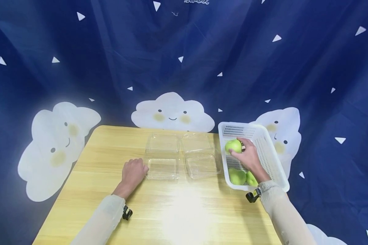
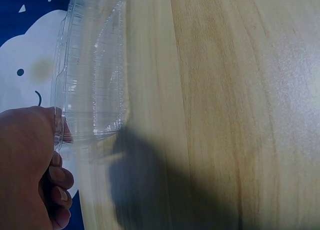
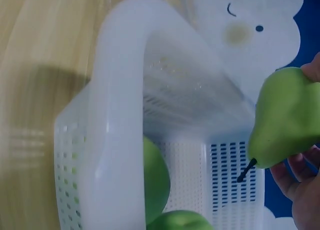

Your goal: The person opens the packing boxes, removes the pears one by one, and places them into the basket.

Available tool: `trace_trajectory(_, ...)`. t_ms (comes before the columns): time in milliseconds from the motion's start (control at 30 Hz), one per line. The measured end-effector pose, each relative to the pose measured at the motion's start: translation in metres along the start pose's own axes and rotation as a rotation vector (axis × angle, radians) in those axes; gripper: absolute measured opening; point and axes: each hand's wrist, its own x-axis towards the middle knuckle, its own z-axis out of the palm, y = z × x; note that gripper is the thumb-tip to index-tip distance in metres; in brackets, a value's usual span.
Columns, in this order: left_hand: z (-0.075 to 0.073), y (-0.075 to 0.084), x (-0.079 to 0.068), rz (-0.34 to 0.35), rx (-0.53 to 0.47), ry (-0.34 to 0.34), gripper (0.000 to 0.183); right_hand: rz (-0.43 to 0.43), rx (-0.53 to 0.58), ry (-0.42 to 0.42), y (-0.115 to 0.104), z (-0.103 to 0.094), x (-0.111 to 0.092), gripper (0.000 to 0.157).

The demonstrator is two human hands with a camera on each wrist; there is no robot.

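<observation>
My right hand (image 1: 247, 154) grips a green pear (image 3: 287, 117) over the white basket (image 1: 277, 160); its dark stem points down in the right wrist view. Two more green pears, one a fuller pear (image 1: 237, 176) and one partly covered pear (image 1: 251, 179), lie in the near end of the basket. On the table, my left hand (image 1: 133, 173) has its fingers curled at the near-left clear plastic container (image 1: 162, 168). Its thumb overlaps the container's rim (image 2: 61, 90) in the left wrist view, with the fingertips (image 2: 59, 175) curled just below the corner.
Clear plastic trays stand in a two-by-two block mid-table: a far-left tray (image 1: 162, 143), a far-right tray (image 1: 197, 142) and a near-right tray (image 1: 201, 166). The basket stands right beside them on the wooden table (image 1: 110, 149). A blue curtain (image 1: 159, 44) hangs behind.
</observation>
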Motion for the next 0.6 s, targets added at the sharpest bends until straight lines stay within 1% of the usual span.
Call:
trace_trajectory(167, 0.001, -0.001, 0.000, 0.010, 0.014, 0.009, 0.029, 0.052, -0.033, -0.059, 0.009, -0.004, 0.005, 0.079)
trace_trajectory(300, 0.001, -0.001, 0.000, 0.014, 0.020, 0.021, 0.029, 0.063, -0.067, -0.078, 0.015, -0.004, 0.009, 0.079)
trace_trajectory(500, 0.001, -0.001, 0.000, -0.001, 0.010, 0.004, 0.029, 0.067, -0.125, -0.108, 0.020, -0.004, 0.015, 0.074)
trace_trajectory(600, 0.001, -0.001, 0.000, -0.010, 0.003, -0.014, 0.028, 0.083, -0.157, -0.149, 0.022, -0.005, 0.018, 0.075)
